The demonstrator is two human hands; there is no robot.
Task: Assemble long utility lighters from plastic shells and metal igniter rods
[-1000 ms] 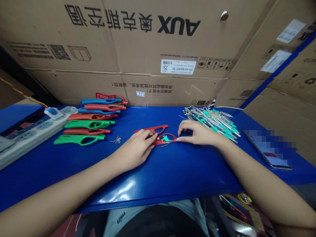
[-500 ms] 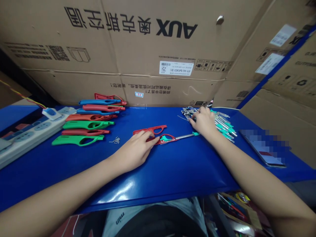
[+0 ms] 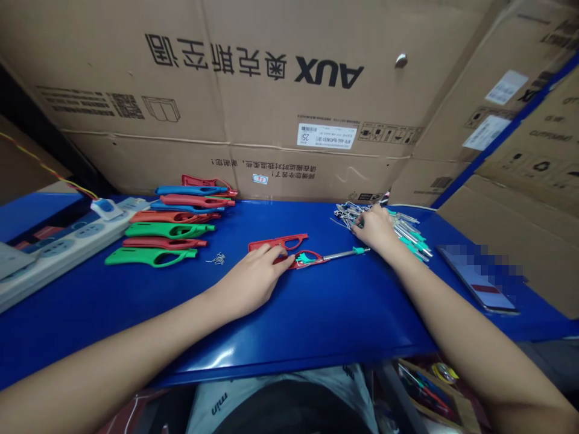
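Observation:
My left hand (image 3: 256,274) is closed round the handle end of a red casing half (image 3: 319,259); a green trigger piece (image 3: 306,258) and a metal rod (image 3: 340,255) lie in its front part. Just behind, a second red casing half (image 3: 296,242) lies beside my fingers. At the right, my right hand (image 3: 378,229) reaches into a pile of metal rods with green parts and thin wires (image 3: 414,238). Its fingers are bent over the wires, and what they hold, if anything, is hidden.
Several red, blue and green lighter bodies (image 3: 169,229) lie in a column at the left, with small screws (image 3: 218,259) near them. A power strip (image 3: 75,238) is farther left, a phone (image 3: 477,280) at the right. Cardboard (image 3: 253,114) stands behind the blue table (image 3: 316,319).
The view has shifted slightly. My left hand stays on the red casing. My right hand is still at the pile, its fingers a little more curled.

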